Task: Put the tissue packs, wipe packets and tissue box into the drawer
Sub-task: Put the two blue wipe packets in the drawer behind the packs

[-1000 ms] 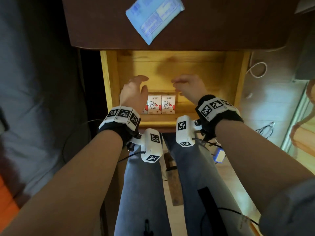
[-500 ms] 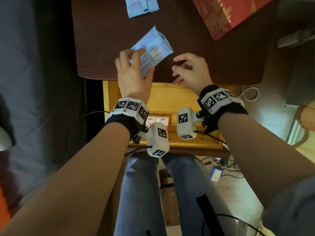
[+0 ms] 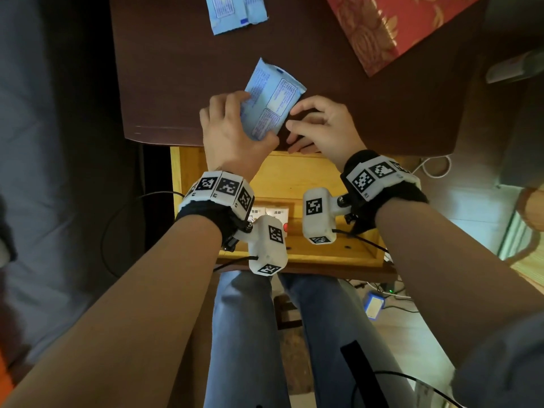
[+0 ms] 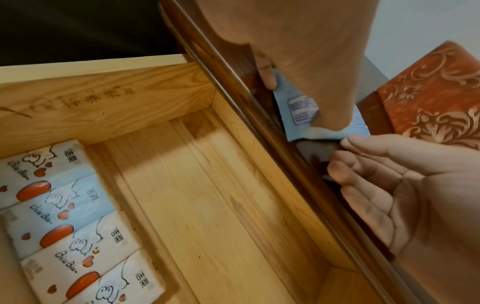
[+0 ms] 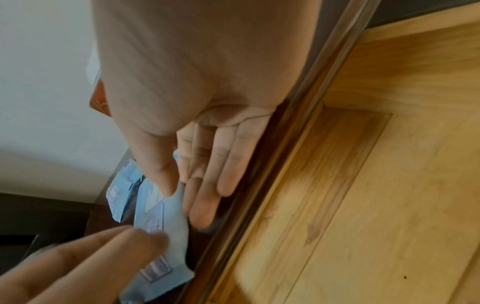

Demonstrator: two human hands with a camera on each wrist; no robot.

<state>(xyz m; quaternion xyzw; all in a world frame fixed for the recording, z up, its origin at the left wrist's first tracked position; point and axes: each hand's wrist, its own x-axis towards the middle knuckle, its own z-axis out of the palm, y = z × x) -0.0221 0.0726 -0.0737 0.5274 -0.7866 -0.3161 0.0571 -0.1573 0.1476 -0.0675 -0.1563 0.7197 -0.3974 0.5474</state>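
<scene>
Left hand [image 3: 232,136] grips a light-blue wipe packet [image 3: 272,98] at the near edge of the dark-brown desk [image 3: 164,83], thumb under the pkt's lower corner, fingers [image 3: 228,100] curled over its left side; the pkt sits tilted, one end lifted off the desk top. Right hand [image 3: 323,125] is just beside it on the right, fingers [image 3: 300,106] loosely bent, index tip touching the pkt's right edge, no real hold on it. In the right wrist view the thumb and fingertips of that hand meet the pkt's edge w/o closing round it.

A second wipe packet [image 3: 237,11] lies flat farther back on the desk, well apart from the hands. A red tissue box [image 3: 391,28] w/ gold floral print sits at the far right of the desk, partly cut off by the frame.

Below the desk edge the pale wooden drawer [image 3: 294,178] stands pulled out toward the person. Left wrist view shows white tissue packs [image 4: 64,222] w/ red hearts lined up side by side along the drawer's front-left area, and burnt-in lettering on one inner wall. Rest of the drawer floor shows bare wood.

Both wrists carry white marker bands and camera units. Person is seated, blue jeans [image 3: 244,334] under the drawer; cables and a small blue device [image 3: 374,307] lie on the floor [image 3: 412,334] at right. Grey bedding [image 3: 59,142] at left.
</scene>
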